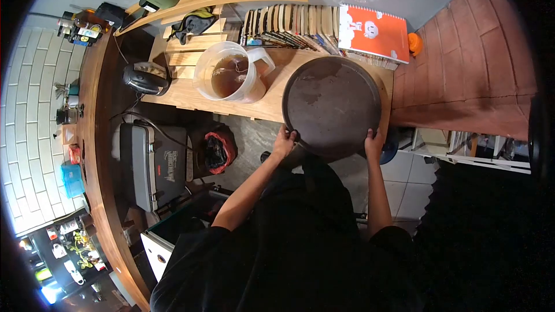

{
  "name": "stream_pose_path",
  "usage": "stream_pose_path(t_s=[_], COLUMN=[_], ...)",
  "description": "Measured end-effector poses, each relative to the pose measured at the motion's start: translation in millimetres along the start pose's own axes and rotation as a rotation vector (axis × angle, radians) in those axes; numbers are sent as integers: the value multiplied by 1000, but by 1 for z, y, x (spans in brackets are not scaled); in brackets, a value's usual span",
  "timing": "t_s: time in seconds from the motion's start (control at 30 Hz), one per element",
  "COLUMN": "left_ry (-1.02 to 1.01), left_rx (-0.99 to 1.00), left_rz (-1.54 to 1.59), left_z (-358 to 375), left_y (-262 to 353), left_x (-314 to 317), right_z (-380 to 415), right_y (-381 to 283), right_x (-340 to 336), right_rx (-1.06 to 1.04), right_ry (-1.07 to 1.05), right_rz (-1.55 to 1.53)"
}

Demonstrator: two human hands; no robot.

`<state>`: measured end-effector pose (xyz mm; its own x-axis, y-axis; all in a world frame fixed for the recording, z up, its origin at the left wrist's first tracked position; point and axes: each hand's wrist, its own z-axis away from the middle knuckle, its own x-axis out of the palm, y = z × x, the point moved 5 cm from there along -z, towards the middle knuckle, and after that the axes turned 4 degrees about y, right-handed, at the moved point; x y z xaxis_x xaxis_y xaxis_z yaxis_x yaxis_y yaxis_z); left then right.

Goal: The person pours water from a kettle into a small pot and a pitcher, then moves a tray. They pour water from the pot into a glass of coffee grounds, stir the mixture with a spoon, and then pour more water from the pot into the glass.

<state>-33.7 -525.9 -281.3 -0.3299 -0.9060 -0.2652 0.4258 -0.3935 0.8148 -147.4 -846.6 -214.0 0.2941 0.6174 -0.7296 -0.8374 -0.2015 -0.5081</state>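
Here both hands grip the round dark tray point(332, 107) at its near rim, left hand point(284, 141) and right hand point(374, 143) opposite, fingers curled closed, tray resting on the wooden bench point(185, 95) ahead.

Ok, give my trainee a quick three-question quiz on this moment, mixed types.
1. True or false: both hands grip the round dark tray.
2. What stands just left of the tray? A) kettle B) pitcher of brown liquid C) orange notebook
3. Fill in: the tray's far side lies over the wooden ____.

Key: 1 true: left hand and right hand hold its near rim. 2 B, the pitcher. 3 shelf.
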Motion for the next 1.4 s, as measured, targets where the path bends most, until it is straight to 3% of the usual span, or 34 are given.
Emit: stream_pose_path(t_s=[0.07, 0.17, 0.27, 0.43, 0.53, 0.77, 1.1, 1.17, 1.2, 1.23, 1.3, 1.33, 1.37, 1.4], left_ry=[-20, -11, -114, -156, -215, -368, -380, -393, -378, -361, -344, -331, -348, -368], left_rx=[-64, 1, -73, -40, 96, 125, 323, 300, 299, 286, 280, 285, 269, 253], left_rz=[75, 157, 74, 108, 96, 232, 422, 489, 505, 558, 596, 605, 698, 792], left_z=[19, 32, 60, 92, 104, 147, 185, 180, 177, 172, 162, 159, 156, 153], left_y=[6, -22, 0, 17, 24, 104, 187, 193, 194, 195, 198, 201, 204, 207], left_x=[-4, -8, -24, -52, -66, -96, -128, -131, -132, -132, -136, -138, -138, -139], right_z=[7, 27, 42, 82, 102, 133, 158, 132, 158, 108, 136, 145, 109, 126], right_y=[10, 24, 41, 22, 14, -18, -152, -182, -225, -229, -296, -321, -337, -363], right_x=[6, 19, 28, 3, -18, -99, -199, -214, -217, -227, -225, -222, -230, -226], right_rx=[-98, -123, -200, -173, -208, -339, -429, -504, -526, -626, -717, -709, -814, -812], right_ry=[110, 302, 373, 374, 379, 358, 110, 119, 115, 108, -11, 13, 103, 104], right_rz=[-202, -363, -390, -393, -375, -459, -520, -374, -306, -154, -82, -136, -21, 46])
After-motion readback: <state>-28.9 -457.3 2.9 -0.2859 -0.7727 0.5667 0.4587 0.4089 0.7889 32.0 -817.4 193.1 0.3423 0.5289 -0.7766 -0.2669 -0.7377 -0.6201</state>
